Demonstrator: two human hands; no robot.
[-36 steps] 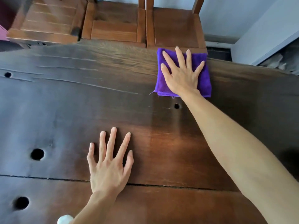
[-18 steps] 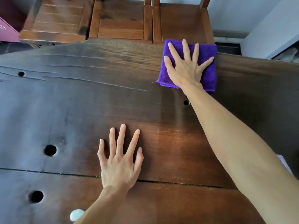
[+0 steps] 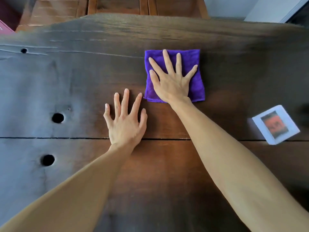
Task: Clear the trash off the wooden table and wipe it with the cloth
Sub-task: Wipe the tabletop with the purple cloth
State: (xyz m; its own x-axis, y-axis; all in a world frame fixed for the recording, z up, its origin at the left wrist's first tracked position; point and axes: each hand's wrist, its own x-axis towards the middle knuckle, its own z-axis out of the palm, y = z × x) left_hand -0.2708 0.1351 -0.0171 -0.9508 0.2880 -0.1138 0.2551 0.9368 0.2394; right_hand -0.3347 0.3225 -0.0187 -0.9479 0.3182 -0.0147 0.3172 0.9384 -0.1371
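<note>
A folded purple cloth (image 3: 197, 87) lies on the dark wooden table (image 3: 83, 72), a little beyond the middle. My right hand (image 3: 172, 81) presses flat on top of it with the fingers spread, covering most of its centre. Just to the left of the cloth's near corner, my left hand (image 3: 125, 123) rests palm down on the bare wood, fingers apart and holding nothing. A small white box with a red picture (image 3: 275, 124) sits tilted on the table at the right, apart from both hands.
Wooden chairs (image 3: 117, 5) stand beyond the table's far edge. Two round holes (image 3: 57, 118) (image 3: 48, 160) and a long crack (image 3: 50, 137) mark the tabletop on the left. A pink object (image 3: 5, 28) shows at the upper left corner.
My right hand has drawn the cloth back from the far edge toward me. The view tilted down, bringing the white box into sight at the right. My left hand stays flat.
</note>
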